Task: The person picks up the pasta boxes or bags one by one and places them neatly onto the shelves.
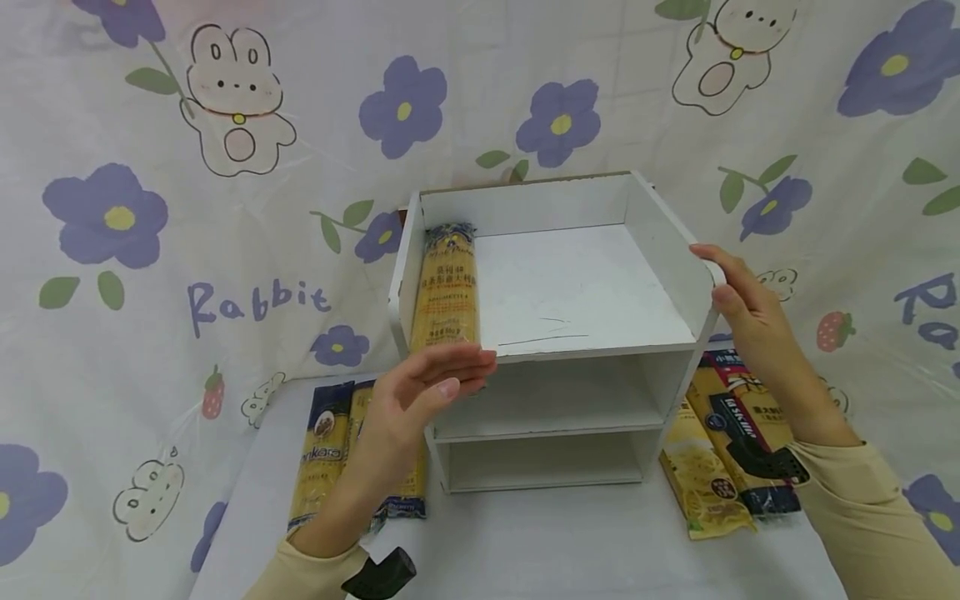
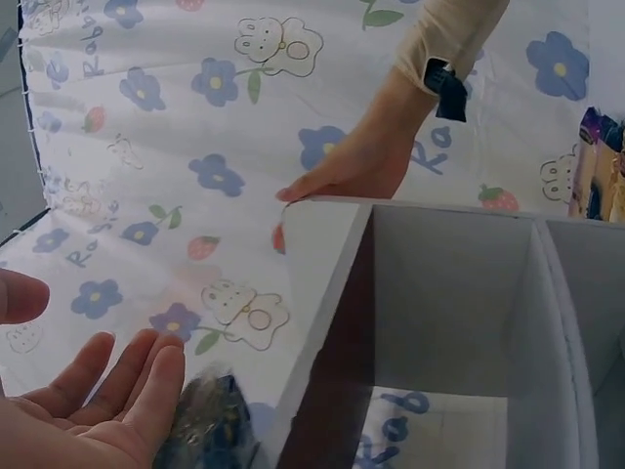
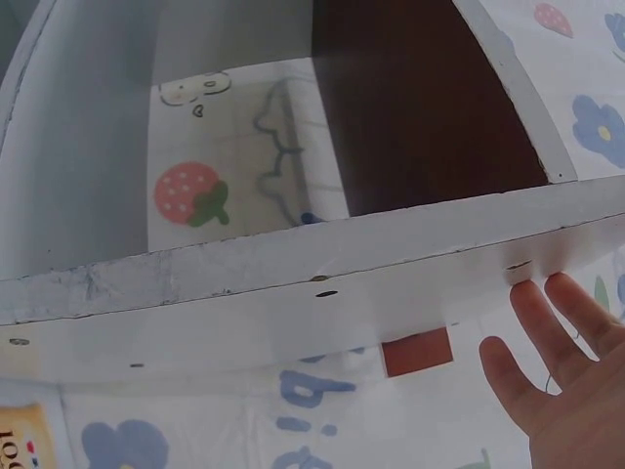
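A yellow packet of spaghetti (image 1: 447, 287) lies lengthwise along the left wall on the top tier of a white shelf unit (image 1: 577, 283). My left hand (image 1: 420, 396) is at the near end of this packet, fingers extended and overlapping it in the head view. In the left wrist view, a dark, shiny packet end (image 2: 210, 425) shows beside the left fingers (image 2: 146, 376). My right hand (image 1: 757, 325) touches the front corner of the unit's right side panel. Seen from the right wrist, its straight fingers (image 3: 547, 332) meet the panel's outer face.
Blue-and-yellow pasta packets (image 1: 322, 454) lie on the white table (image 1: 562, 542) left of the unit, partly behind my left arm. More pasta packets (image 1: 705, 471) lie at its right. Two lower compartments open toward me, and a flower-and-rabbit printed cloth (image 1: 300, 208) hangs behind.
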Available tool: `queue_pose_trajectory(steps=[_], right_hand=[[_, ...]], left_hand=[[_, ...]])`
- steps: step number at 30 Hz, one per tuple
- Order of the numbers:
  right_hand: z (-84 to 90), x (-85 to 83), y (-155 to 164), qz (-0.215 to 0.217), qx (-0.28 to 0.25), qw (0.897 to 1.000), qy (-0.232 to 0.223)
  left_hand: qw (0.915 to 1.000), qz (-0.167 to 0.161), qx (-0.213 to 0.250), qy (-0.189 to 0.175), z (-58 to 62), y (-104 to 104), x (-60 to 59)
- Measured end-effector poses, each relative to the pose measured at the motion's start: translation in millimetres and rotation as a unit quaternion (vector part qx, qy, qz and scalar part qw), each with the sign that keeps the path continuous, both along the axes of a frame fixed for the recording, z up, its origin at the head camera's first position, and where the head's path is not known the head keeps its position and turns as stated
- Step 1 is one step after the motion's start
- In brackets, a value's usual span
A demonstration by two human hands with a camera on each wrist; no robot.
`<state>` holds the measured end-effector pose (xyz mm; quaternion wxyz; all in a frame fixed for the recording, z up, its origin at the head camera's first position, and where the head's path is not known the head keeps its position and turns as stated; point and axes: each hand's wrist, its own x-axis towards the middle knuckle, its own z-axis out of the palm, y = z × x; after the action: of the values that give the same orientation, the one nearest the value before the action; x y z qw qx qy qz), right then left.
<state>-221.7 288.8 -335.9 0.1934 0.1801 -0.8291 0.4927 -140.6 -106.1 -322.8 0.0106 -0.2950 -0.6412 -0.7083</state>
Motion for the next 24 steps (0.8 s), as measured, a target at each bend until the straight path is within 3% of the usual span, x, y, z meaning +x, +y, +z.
queue_pose_trajectory(steps=[6,14,20,24], right_hand=[[-0.3,1.0,0.5,-0.004,-0.002,1.000,0.004],[-1.6,1.1,-0.2,-0.002,-0.003,1.000,0.003],[-2.0,0.1,-0.6,0.000,-0.009,1.000,0.001],[-0.9,-0.5,-0.7,0.005,-0.012,1.000,-0.003]], left_hand=[[0.9999,0.011,-0.001,0.007,14.7,-12.6,2.1],[0.9965,0.065,-0.016,0.050,28.7,-38.0,-3.1],[0.9864,0.143,-0.028,0.077,27.3,-64.6,-8.3],[0.9801,0.178,-0.027,0.084,16.9,-90.7,-17.7]])
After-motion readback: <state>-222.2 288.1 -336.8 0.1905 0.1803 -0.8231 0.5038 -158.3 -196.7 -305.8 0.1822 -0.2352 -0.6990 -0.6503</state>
